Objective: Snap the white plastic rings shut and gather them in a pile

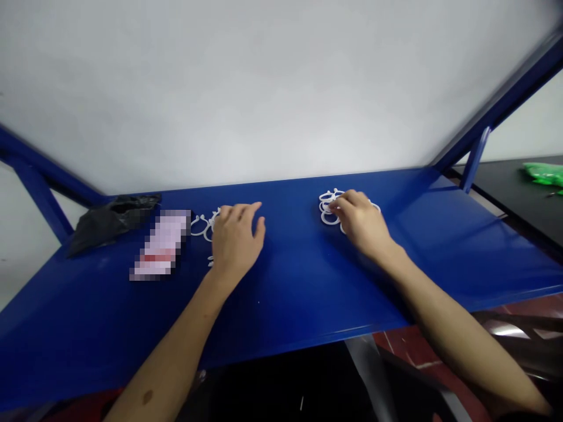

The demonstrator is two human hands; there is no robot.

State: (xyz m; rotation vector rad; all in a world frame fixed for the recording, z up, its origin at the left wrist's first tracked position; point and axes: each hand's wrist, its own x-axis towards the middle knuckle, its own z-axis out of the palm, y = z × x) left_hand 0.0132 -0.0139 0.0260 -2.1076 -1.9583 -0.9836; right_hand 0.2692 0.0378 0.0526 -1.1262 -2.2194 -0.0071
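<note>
Head view: blue table (308,281) against a white wall (264,88) (bag (109,223) at its left rear corner), left hand (235,237) flat with fingers spread beside rings (201,225), right hand (360,223) pinching rings (328,208).

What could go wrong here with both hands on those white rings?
1. The right hand fingers a loose pile of rings; they overlap, so several may lift or snag together.
2. The left hand hides part of the left rings; a sweep could knock some away unseen.
3. The smooth blue shelf has no visible lip in front, so rings might slide off.
</note>
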